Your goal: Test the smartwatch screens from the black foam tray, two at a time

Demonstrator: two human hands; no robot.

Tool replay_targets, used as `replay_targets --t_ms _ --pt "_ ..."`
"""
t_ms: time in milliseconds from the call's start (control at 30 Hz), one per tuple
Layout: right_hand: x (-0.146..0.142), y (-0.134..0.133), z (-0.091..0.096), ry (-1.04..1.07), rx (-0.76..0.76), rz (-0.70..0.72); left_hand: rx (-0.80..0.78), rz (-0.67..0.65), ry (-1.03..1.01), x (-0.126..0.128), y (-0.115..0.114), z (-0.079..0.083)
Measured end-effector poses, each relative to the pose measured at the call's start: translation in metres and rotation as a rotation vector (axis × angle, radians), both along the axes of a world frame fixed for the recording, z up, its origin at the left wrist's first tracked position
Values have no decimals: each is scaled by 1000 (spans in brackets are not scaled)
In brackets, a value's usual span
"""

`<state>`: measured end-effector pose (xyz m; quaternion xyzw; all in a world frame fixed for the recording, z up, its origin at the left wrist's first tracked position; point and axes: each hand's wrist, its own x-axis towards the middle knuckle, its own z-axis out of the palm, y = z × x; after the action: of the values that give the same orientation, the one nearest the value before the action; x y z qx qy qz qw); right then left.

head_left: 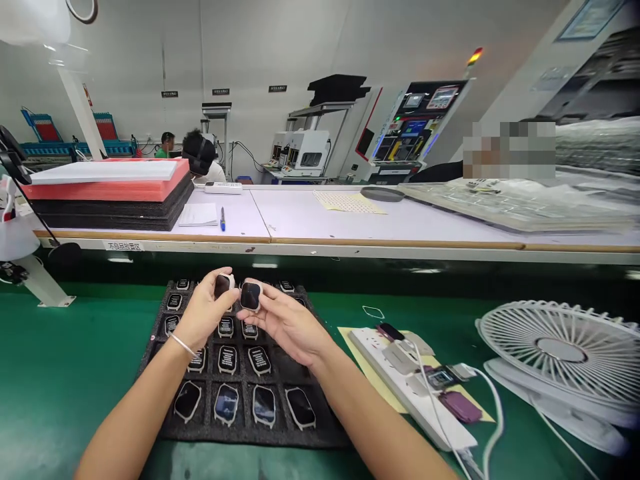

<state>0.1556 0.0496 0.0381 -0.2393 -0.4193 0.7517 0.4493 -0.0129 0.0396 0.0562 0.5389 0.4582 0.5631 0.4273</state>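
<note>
Above a black foam tray [235, 427] my two hands are close together, each closed around a smartwatch body without a strap. Between the thumb and fingers of my left hand [204, 310] is one watch [223, 285] with a dark screen. My right hand [287, 323] grips a second watch [251, 296], its dark face turned towards me. Several more watches sit in the tray's compartments. Those in the front row, such as this watch [227, 405], have dark screens; many behind them show white text. My hands and forearms hide part of the tray.
A white power strip [410, 387] with chargers and cables lies right of the tray, beside a white fan [560, 353]. Behind, a raised shelf [290, 223] holds stacked foam sheets [107, 193], paper and a pen [223, 219]. Other people are beyond it.
</note>
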Motion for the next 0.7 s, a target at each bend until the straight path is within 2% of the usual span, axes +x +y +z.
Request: replay_targets --t_ms 133,367,700 --pt "-10 -1 10 21 87 -11 76 67 159 -6 -2 1" --pt "-9 5 -7 41 38 9 55 130 319 -7 -1 -8" --pt "-11 9 -11 134 -52 65 39 151 258 -3 1 -11"
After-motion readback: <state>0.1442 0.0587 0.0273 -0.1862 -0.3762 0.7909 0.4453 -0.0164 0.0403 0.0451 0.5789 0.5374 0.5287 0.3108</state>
